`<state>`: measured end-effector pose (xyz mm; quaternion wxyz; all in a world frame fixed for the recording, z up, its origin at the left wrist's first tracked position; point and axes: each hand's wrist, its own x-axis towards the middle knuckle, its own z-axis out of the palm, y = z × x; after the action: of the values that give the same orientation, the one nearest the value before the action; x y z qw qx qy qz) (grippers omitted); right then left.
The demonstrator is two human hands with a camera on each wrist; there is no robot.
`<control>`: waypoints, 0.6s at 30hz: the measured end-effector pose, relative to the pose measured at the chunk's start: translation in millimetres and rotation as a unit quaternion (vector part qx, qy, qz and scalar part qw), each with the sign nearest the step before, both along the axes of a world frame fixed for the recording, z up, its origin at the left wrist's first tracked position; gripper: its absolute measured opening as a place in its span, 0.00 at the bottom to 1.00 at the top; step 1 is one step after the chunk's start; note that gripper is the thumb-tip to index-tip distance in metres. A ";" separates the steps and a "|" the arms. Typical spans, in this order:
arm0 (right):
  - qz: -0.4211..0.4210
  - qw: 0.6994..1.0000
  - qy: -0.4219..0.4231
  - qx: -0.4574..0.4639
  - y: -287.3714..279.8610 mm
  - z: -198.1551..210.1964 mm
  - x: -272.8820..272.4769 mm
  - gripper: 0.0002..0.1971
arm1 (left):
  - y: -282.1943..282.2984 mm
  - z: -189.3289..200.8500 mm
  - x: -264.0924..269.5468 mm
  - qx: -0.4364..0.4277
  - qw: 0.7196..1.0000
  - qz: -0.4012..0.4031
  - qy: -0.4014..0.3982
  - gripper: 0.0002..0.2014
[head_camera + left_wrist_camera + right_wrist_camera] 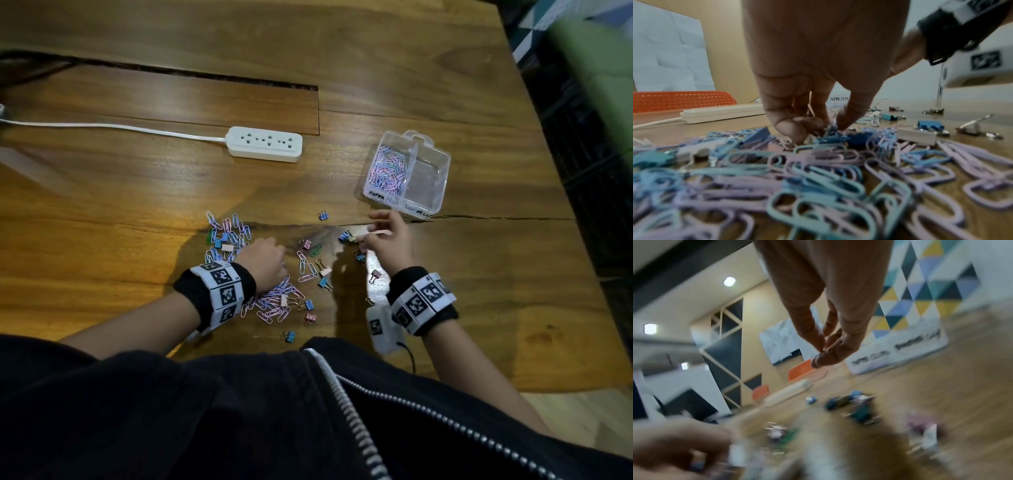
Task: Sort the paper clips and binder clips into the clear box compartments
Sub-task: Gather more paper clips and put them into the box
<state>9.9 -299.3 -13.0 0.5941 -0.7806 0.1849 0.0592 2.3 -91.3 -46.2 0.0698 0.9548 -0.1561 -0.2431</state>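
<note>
The clear box (432, 178) stands at the right rear; its left compartment holds several pastel paper clips (388, 169), and its right compartment looks bare. A heap of paper clips (274, 301) mixed with small binder clips (323, 273) lies on the table in front of me. My left hand (265, 260) reaches down into the heap, and its fingertips (846, 121) pinch blue paper clips (829, 129). My right hand (373, 234) hovers just in front of the box, with thumb and fingers pinched (823, 349) on a small pink clip (378, 233), which is motion-blurred.
A white power strip (265, 144) with its cord lies behind the heap. A long slot (191, 73) cuts the wooden table farther back. The table's edge (561, 192) runs close to the right of the box. Loose binder clips (290, 336) lie near my body.
</note>
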 end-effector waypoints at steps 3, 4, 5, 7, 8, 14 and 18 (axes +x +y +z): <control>0.054 0.992 0.072 0.088 27.4 -1.1 -8.4 0.20 | 2.5 4.4 2.3 -0.080 0.995 0.054 0.012 0.05; 0.078 0.990 0.094 0.075 34.3 -4.5 -11.2 0.20 | 4.2 6.1 4.9 -0.116 0.988 0.098 0.022 0.07; 0.102 0.988 0.108 0.049 40.1 -8.7 -14.1 0.19 | 6.3 8.0 7.7 -0.155 0.975 0.150 0.045 0.11; 0.167 0.978 0.112 -0.058 48.6 -19.5 -17.8 0.12 | 11.3 12.1 14.3 -0.251 0.927 0.250 0.124 0.14; 0.201 0.965 0.108 -0.126 50.8 -23.7 -20.1 0.07 | 13.4 14.3 17.1 -0.294 0.896 0.286 0.167 0.14; 0.229 0.932 0.111 -0.258 35.9 -31.5 -28.1 0.08 | 9.0 19.7 19.9 -0.385 0.833 0.302 0.260 0.14; 0.192 0.942 0.130 -0.244 24.8 -31.3 -23.3 0.15 | -5.1 16.4 12.7 -0.330 0.887 0.236 0.222 0.10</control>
<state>-13.4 -274.5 -44.3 0.3332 -0.9080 0.1160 0.2260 15.0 -96.3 -29.8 0.4689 0.8063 0.0223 -0.3599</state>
